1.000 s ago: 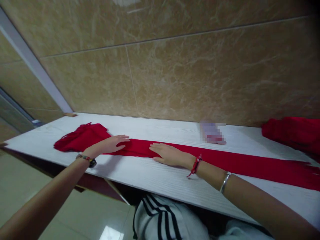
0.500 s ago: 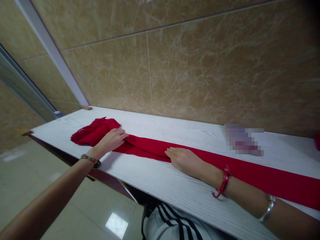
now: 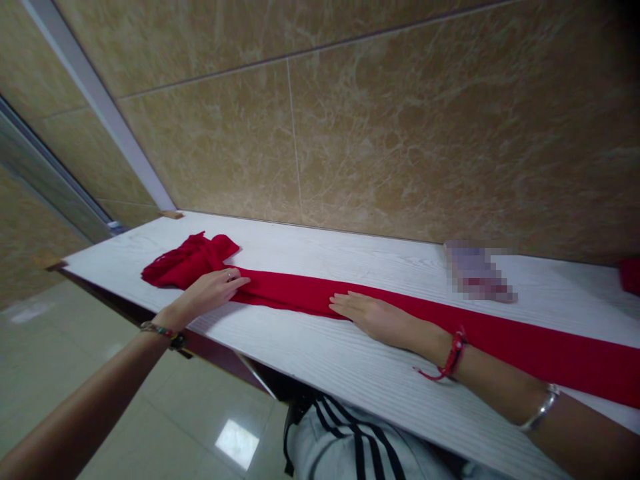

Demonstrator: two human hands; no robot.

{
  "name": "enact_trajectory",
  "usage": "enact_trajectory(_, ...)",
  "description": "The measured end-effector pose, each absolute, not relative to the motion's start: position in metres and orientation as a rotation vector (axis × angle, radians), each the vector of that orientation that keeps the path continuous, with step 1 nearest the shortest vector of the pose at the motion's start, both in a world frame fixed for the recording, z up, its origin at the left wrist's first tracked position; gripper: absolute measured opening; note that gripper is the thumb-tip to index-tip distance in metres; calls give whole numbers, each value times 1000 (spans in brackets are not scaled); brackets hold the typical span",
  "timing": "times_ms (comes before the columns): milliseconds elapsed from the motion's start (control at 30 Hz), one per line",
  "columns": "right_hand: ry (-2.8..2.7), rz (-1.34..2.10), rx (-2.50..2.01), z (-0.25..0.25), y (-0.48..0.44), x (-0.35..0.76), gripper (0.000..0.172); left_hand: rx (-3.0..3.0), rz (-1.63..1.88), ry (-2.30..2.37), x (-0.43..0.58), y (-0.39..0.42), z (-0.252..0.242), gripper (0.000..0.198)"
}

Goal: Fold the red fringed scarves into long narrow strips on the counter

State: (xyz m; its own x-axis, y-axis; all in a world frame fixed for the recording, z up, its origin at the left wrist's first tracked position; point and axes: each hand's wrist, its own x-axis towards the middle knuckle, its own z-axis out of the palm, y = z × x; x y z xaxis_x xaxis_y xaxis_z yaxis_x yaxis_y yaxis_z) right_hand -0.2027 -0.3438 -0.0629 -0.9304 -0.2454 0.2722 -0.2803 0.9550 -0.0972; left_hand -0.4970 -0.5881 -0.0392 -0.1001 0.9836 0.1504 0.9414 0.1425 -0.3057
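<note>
A long red scarf (image 3: 290, 291) lies stretched along a white table (image 3: 300, 347). Its fringed left end is gathered in a loose heap. Beside that heap, my left hand (image 3: 214, 289) has its fingers pinched on the scarf's near edge; the exact grip is partly hidden. My right hand (image 3: 376, 317) rests palm down farther right, fingers stretched out flat over the scarf's near edge. Between the hands the cloth lies mostly smooth. To the right, the scarf runs behind my right forearm and out of view.
A pixelated flat item (image 3: 479, 273) lies on the table behind the scarf, near the marbled wall (image 3: 375, 147). Something red (image 3: 630, 275) shows at the far right edge. The table's front edge runs just before my legs.
The crease in the scarf between my hands has flattened out. My left hand has shifted slightly toward the near edge and left. My right hand stays in about the same place, flatter.
</note>
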Motion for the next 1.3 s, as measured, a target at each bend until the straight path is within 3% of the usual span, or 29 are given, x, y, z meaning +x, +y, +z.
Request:
enact_trajectory(200,-2893,418,449,-60,-340,-202,46,-1774,-65,-2244,-517,-594,-45,46)
enact_trajectory(533,-2903,471,492,-54,-342,-198,45,-1811,247,-2095,-522,-595,-22,25)
enact_trajectory(733,-2864,514,376,-59,-341,-199,47,-1739,165,-2042,-513,-601,-14,27)
enact_trajectory(1033,-2880,445,420,-60,-340,-198,44,-1786,238,-2141,-516,-617,-42,31)
enact_trajectory(1300,-2900,388,456,-55,-344,-198,40,-2058,200,-2273,-487,-587,-3,38)
